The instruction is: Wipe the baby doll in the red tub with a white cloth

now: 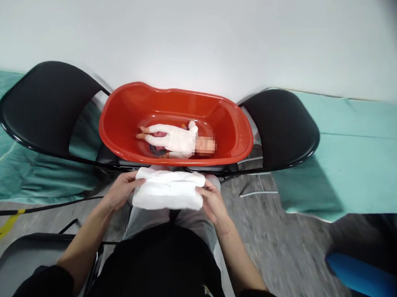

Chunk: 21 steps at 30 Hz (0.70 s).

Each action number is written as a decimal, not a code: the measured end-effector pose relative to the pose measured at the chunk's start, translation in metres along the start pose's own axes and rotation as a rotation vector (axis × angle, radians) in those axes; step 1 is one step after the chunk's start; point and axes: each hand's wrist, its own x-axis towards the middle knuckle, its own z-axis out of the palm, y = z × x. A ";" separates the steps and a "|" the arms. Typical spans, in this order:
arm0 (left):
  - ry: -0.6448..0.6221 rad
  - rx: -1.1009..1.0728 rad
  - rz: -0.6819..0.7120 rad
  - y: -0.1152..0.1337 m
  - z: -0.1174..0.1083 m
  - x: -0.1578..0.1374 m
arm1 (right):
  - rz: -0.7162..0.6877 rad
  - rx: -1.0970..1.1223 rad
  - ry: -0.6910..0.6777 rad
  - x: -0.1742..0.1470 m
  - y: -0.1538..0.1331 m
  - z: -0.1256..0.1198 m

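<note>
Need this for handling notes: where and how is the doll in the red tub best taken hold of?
I'd grip the doll around its torso, from above, over the near rim of the red tub: it lies lengthwise inside, head to the right, legs to the left. The right hand would suit the shoulders, the left hand the hips; both now hold the white cloth.

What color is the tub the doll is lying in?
The tub is red, or orange-red; the head view shows it best.
</note>
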 end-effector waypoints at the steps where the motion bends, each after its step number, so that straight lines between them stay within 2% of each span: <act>1: 0.010 0.016 0.066 0.007 0.001 0.001 | -0.119 -0.030 0.025 0.000 -0.011 0.003; 3: 0.041 0.107 0.282 0.022 0.000 -0.003 | -0.394 -0.155 0.042 -0.009 -0.032 0.006; 6: 0.105 0.273 0.741 0.040 -0.006 -0.021 | -0.767 -0.406 0.018 -0.035 -0.057 0.009; 8: 0.152 0.289 0.982 0.046 -0.009 -0.034 | -0.893 -0.491 -0.019 -0.050 -0.067 0.011; 9: 0.156 0.279 1.025 0.049 -0.009 -0.040 | -0.913 -0.507 -0.039 -0.055 -0.069 0.012; 14: 0.002 0.288 0.891 0.062 0.004 -0.049 | -0.840 -0.511 -0.099 -0.055 -0.068 0.012; 17: 0.070 0.228 0.867 0.061 0.010 -0.043 | -0.790 -0.481 -0.071 -0.046 -0.063 0.006; 19: 0.123 0.140 0.756 0.056 0.013 -0.035 | -0.684 -0.391 -0.049 -0.038 -0.059 0.004; 21: 0.138 -0.004 0.568 0.049 0.017 -0.026 | -0.503 -0.222 -0.009 -0.027 -0.053 0.005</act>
